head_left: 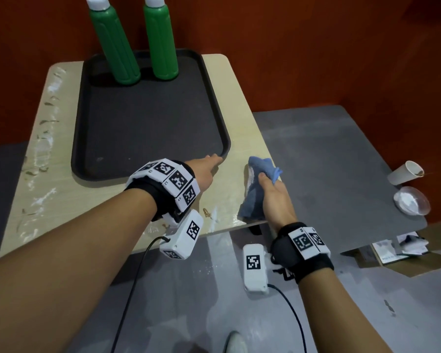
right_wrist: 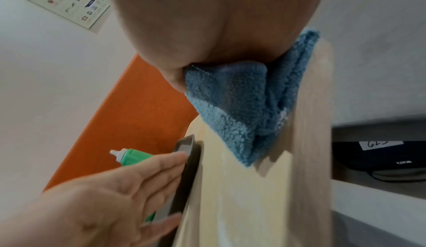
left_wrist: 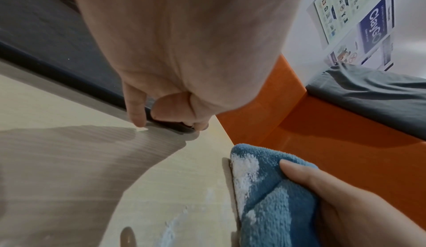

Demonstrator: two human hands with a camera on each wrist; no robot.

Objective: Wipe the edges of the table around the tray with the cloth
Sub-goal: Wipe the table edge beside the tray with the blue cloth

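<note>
The job looks partly done at best. The right strip of the surface [head_left: 242, 128] beside the tray [head_left: 148, 123] reads mostly clean, though a white smear and a small brown spot remain near the front right corner. The left strip and front left part are streaked with white and dark residue, so that side appears untouched. The cloth [head_left: 259, 189], blue and dusted with white powder, lies bunched over the right edge of the surface, near the front corner. The right hand [head_left: 274, 197] presses on it, thumb on top and the other fingers wrapped round it, so its grip holds the cloth. The left hand [head_left: 205, 171] reaches across to the tray's front right corner, fingers [right_wrist: 161, 167] nearly straight and laid on the rim, thumb under its edge; a light, steadying grip. Two green bottles [head_left: 135, 42] stand at the tray's far end.
</note>
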